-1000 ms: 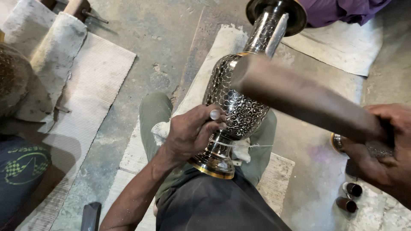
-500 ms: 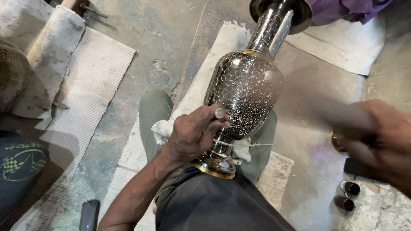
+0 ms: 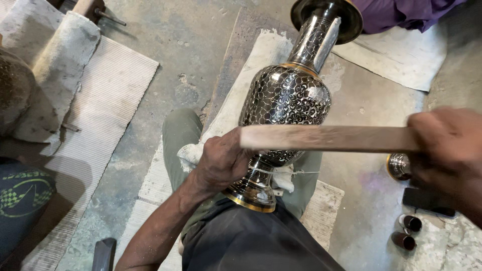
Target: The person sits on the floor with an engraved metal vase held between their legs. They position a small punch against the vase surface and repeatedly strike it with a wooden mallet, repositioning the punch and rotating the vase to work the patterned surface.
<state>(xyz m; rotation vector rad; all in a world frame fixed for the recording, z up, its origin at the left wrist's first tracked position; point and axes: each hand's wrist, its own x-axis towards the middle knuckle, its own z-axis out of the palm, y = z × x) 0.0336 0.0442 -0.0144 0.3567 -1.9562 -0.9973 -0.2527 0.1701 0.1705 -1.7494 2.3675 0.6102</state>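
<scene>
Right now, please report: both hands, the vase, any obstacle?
Left hand grips lower body of tall engraved dark metal vase, lying across lap. Right hand holds flat wooden stick across vase. Nothing between stick and vase.

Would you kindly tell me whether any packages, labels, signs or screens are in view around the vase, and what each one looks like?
No packages, signs or screens show.
Printed emblem: on dark blue cloth at the lower left edge; rounded green outline with a chequered patch and pale lettering.
Nothing of the kind on the engraved metal vase, which the left hand steadies, nor on the wooden stick in the right hand.
</scene>
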